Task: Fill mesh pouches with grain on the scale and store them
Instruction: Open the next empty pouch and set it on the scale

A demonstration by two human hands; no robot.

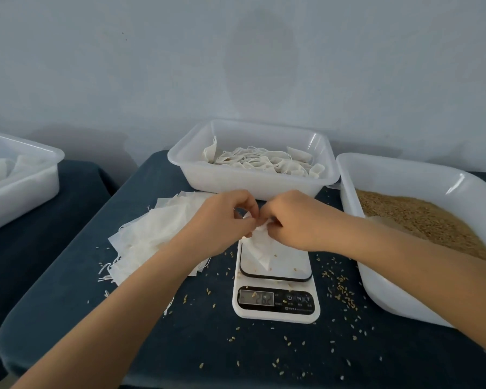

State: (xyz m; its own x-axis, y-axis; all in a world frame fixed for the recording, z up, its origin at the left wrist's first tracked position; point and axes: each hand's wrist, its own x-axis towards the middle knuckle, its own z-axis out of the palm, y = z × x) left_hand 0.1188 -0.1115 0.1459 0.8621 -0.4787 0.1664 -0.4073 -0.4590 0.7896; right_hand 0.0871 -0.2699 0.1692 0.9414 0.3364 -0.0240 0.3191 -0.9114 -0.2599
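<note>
Pouch [260,247] on the scale [275,276] platform, white mesh, top edge bunched up at the far end of the platform. Left hand [225,220] and right hand [289,220] both over it, fingers curled, pinching the bunched top between fingertips; hands nearly touching. Display digits lit, too blurred to read reliably. Stack of flat empty pouches [155,234] just left of the scale, partly under the left forearm. Bin of grain [424,217] at right. Bin [253,161] behind the scale holds filled, tied pouches. Another bin [17,175] far left, separate surface. Loose grains [345,293] scattered on the dark tablecloth [68,276].
</note>
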